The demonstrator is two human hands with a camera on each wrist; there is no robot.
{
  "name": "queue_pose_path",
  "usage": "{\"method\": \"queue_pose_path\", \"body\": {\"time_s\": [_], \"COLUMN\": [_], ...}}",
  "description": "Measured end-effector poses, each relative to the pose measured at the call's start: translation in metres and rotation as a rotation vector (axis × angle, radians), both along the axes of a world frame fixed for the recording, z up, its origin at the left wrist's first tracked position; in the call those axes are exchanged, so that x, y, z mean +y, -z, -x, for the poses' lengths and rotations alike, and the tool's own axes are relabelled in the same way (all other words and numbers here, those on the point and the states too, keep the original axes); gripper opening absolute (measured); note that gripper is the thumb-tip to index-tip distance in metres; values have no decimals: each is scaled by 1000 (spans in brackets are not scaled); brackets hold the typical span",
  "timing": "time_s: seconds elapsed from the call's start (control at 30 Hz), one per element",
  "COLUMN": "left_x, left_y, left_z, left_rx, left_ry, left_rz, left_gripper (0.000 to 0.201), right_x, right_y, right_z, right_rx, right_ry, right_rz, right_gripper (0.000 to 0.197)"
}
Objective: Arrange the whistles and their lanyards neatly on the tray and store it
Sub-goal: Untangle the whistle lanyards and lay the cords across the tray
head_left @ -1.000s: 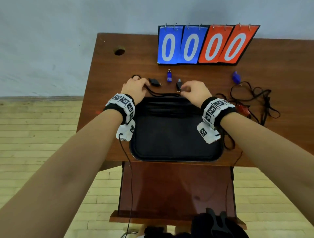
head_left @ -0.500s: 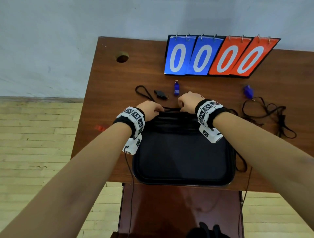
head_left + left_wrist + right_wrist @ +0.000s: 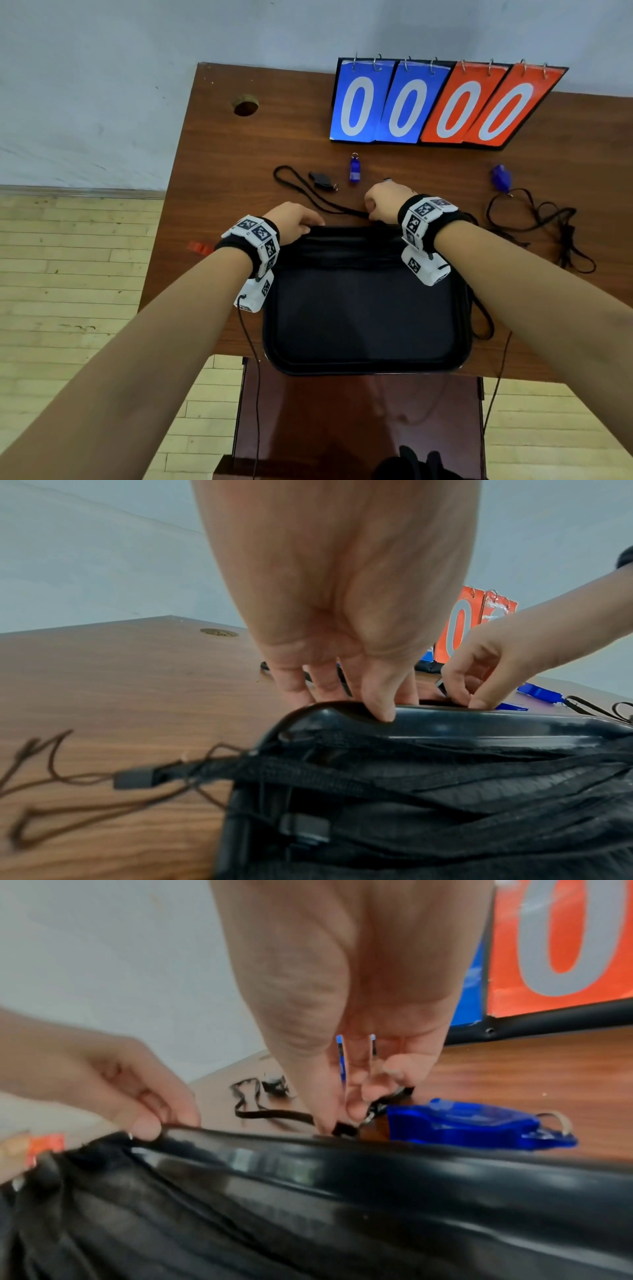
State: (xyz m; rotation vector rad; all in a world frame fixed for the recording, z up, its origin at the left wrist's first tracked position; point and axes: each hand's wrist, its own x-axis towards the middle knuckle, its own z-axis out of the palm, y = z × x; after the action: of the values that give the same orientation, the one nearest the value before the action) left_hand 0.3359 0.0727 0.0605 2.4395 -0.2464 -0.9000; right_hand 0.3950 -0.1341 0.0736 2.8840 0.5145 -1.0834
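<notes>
A black tray (image 3: 366,368) lies at the table's near edge, with several black lanyards (image 3: 342,253) laid straight across its far part. My left hand (image 3: 294,222) grips the tray's far rim (image 3: 479,718) near the left corner, thumb on top. Just beyond the rim, my right hand (image 3: 376,207) pinches a black lanyard (image 3: 308,192) that runs left to a loop. A black whistle (image 3: 320,180) and a blue whistle (image 3: 355,169) lie beyond the hands. In the right wrist view that blue whistle (image 3: 479,1129) lies just beside my fingertips (image 3: 329,1123).
A flip scoreboard (image 3: 442,102) showing zeros stands at the back. Another blue whistle (image 3: 500,176) and a tangle of black lanyards (image 3: 548,226) lie at the right. A small red object (image 3: 198,246) lies near the table's left edge (image 3: 154,274). A cable hole (image 3: 245,107) is back left.
Both hands have drawn back from the table toward the tray's far rim. The left hand has left the lanyard loop and taken the rim; the right hand still pinches the lanyard.
</notes>
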Motion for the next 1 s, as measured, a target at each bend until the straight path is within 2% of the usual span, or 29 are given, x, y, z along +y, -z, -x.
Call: {"method": "queue_pose_path", "body": {"time_s": [0.07, 0.2, 0.47, 0.57, 0.67, 0.8, 0.9, 1.0], "left_x": [-1, -6, -41, -50, -47, -34, -33, -37], "left_y": [0, -7, -69, -72, -58, -31, -16, -7], "left_z": [2, 6, 8, 12, 15, 17, 15, 11], "left_rx": [-12, -57, -255, -228, -174, -120, -117, -115], "left_ry": [-12, -58, -155, -139, -118, -151, -165, -153], "left_rz": [-13, -58, -14, -73, -142, -160, -113, -75], "left_gripper": [35, 29, 26, 28, 32, 33, 32, 32], "right_x": [-6, -14, -26, -30, -32, -34, -32, -26], "right_y": [-4, -24, -82, -81, -63, -30, -17, -12], "right_z": [3, 11, 22, 27, 28, 24, 13, 1], "right_rx": [-26, -102, -194, -177, -111, -59, -23, -8], "right_ry": [64, 137, 252, 203, 53, -93, -121, -188], "right_rz": [-93, -309, -599, -539, -344, -132, -68, -17], "right_gripper": [1, 3, 4, 12, 31, 45, 47, 35]}}
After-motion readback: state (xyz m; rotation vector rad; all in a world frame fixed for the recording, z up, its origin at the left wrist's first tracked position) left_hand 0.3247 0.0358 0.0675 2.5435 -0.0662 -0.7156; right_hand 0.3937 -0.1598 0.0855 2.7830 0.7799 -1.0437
